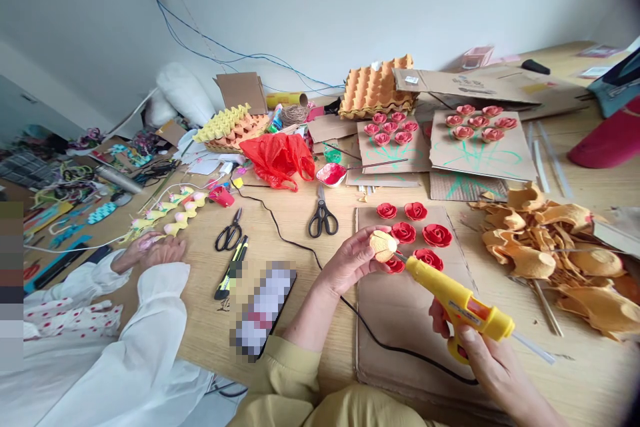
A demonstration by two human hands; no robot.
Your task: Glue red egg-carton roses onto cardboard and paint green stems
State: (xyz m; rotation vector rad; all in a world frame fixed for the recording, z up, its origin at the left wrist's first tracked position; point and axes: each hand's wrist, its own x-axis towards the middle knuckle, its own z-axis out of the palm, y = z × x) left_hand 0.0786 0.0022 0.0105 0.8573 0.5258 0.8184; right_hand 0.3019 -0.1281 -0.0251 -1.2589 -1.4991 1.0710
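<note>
Between the fingers of my left hand point(353, 260) is a small pale-orange cup cut from an egg carton point(383, 246), its base turned toward my right side. My right hand point(480, 353) grips a yellow glue gun point(450, 293) with a clear glue stick poking out of its back. The gun's nozzle is at the cup's base; whether they touch I cannot tell. Beneath both hands lies a cardboard sheet point(400, 333) bearing several red paper roses point(437, 235). The cup and my left hand partly cover some of them.
Torn egg-carton pieces point(545, 240) pile up at right. Black scissors point(323, 217), a utility knife point(233, 267) and a phone point(265, 310) lie leftward. A black cord point(285, 237) crosses the table. Behind sit rose-covered cardboards point(480, 153) and a paint dish point(331, 175). A co-worker's hands point(160, 250) are at left.
</note>
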